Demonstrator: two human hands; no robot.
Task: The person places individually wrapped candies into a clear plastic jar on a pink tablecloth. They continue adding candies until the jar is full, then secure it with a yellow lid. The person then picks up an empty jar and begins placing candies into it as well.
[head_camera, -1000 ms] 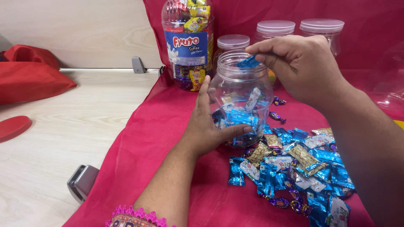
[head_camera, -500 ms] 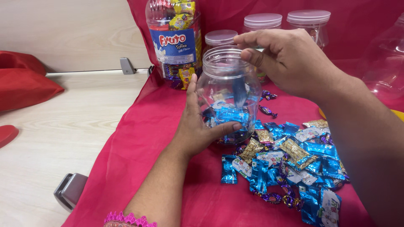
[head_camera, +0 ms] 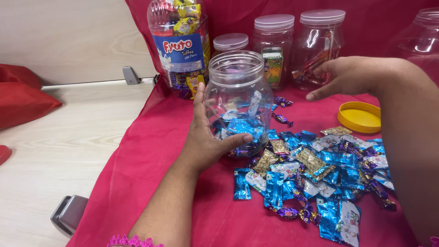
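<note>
My left hand (head_camera: 206, 142) grips the lower side of a clear open plastic jar (head_camera: 238, 87) that stands on a red cloth (head_camera: 155, 151) and holds several blue wrapped candies. My right hand (head_camera: 350, 75) hovers empty to the right of the jar, fingers spread, above the cloth. A pile of wrapped candies (head_camera: 315, 176), mostly blue with some gold and purple, lies in front of the jar, below my right arm.
A tall candy jar with a blue label (head_camera: 179, 43) stands behind. Three lidded clear jars (head_camera: 274, 43) and another clear jar (head_camera: 423, 32) line the back. A yellow lid (head_camera: 360, 116) lies at right. Red cushions (head_camera: 23, 93) sit on the wooden table at left.
My right hand dropped a blue candy into the jar, then drew away to the right and lower. The left hand kept its hold on the jar.
</note>
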